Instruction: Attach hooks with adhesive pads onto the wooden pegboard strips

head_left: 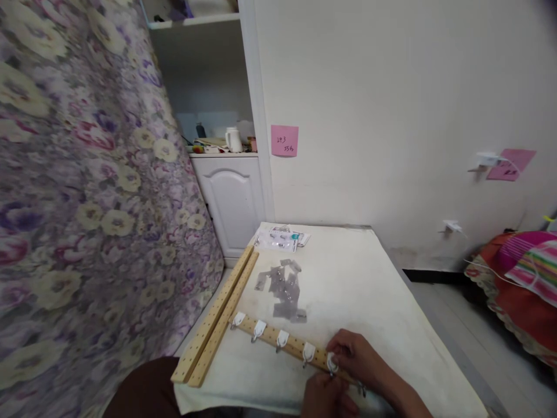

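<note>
A wooden strip (293,345) with rows of small holes lies slantwise near the front of the table. White hooks (282,338) with metal ends sit along it, several in all. My right hand (357,355) is closed at the strip's right part, its fingertips pinching the white hook (332,364) there. Just below, my left hand (324,396) is closed, with its fingertips near that hook's metal end. What lies inside the left fingers is hidden. Another metal hook end (362,389) shows beneath my right wrist.
Two longer perforated wooden strips (217,313) lie side by side along the table's left edge. Small clear bags (285,290) are heaped mid-table, and clear packaging (278,239) lies at the back. A floral curtain (108,174) hangs left; a white cabinet (232,200) stands behind.
</note>
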Demonstrator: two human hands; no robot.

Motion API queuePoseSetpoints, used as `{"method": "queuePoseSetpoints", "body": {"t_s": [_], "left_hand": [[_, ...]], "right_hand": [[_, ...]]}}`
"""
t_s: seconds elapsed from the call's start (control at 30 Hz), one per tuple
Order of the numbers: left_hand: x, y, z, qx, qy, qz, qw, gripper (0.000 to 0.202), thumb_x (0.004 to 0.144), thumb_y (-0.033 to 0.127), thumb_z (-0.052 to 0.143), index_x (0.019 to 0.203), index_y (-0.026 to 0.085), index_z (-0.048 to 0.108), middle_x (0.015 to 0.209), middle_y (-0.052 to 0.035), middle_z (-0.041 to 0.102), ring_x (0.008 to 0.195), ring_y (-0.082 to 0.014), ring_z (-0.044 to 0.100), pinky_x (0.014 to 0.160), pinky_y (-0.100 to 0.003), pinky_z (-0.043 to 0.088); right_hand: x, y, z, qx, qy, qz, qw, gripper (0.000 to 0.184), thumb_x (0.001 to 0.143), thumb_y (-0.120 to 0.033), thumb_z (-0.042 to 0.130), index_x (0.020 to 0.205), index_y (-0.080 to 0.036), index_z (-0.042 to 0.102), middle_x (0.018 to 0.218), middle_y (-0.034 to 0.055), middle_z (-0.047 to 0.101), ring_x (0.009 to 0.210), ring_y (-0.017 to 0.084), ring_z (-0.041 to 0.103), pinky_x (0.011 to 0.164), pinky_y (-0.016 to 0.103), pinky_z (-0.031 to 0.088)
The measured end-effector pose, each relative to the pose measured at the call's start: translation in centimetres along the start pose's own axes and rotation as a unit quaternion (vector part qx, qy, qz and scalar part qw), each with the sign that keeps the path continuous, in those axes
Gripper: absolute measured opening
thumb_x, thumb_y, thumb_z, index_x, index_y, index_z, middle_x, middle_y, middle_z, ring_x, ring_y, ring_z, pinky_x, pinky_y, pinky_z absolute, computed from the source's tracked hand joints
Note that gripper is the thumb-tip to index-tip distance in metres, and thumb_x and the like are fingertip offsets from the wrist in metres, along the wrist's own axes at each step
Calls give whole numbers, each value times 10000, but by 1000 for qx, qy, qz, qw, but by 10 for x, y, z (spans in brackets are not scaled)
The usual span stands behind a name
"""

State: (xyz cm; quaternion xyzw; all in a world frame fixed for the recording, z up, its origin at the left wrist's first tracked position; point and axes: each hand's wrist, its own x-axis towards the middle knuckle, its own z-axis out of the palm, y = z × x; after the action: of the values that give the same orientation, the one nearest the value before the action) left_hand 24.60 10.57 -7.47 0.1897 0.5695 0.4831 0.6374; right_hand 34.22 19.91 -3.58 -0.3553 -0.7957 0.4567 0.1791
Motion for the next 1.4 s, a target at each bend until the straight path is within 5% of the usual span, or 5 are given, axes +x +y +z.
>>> {"method": "queuePoseSetpoints", "body": {"t_s": [0.3,0.67,0.9,1.23,1.4], "left_hand": [[4,-2,-8,139,27,53,988,308,628,504,467,674,202,514,400,13,560,326,-128,448,410,-258,299],[1,-1,-5,150,23,45,987,167,687,328,430,644,194,520,394,28,522,332,-112,430,421,-255,305],[0,0,-6,135,19,30,990,165,690,366,462,675,206,499,389,35,533,333,-123,449,421,-250,293],[-20,5,-13,174,10,41,984,204,618,389,479,635,191,527,414,20,529,374,-118,425,457,-246,267],[-16,-3,-25,176,11,45,983,253,602,426,482,657,184,531,419,27,533,350,-99,408,447,-239,264]], "right_hand": [[2,8,3,47,-10,14,999,205,617,-104,558,778,-177,660,654,-28,580,618,107,507,558,193,368],[22,28,8,167,-79,71,980,194,523,-89,646,697,-166,605,584,-64,555,560,84,502,535,183,364],[26,27,5,174,-106,96,974,207,508,-87,664,694,-161,612,572,-71,556,533,71,492,512,177,353],[21,28,0,170,-82,87,978,262,567,-272,696,797,-166,627,608,-50,572,561,93,499,547,203,363],[23,28,-6,141,-6,47,989,207,632,-318,622,758,-154,622,599,-35,577,550,100,466,538,217,343]]}}
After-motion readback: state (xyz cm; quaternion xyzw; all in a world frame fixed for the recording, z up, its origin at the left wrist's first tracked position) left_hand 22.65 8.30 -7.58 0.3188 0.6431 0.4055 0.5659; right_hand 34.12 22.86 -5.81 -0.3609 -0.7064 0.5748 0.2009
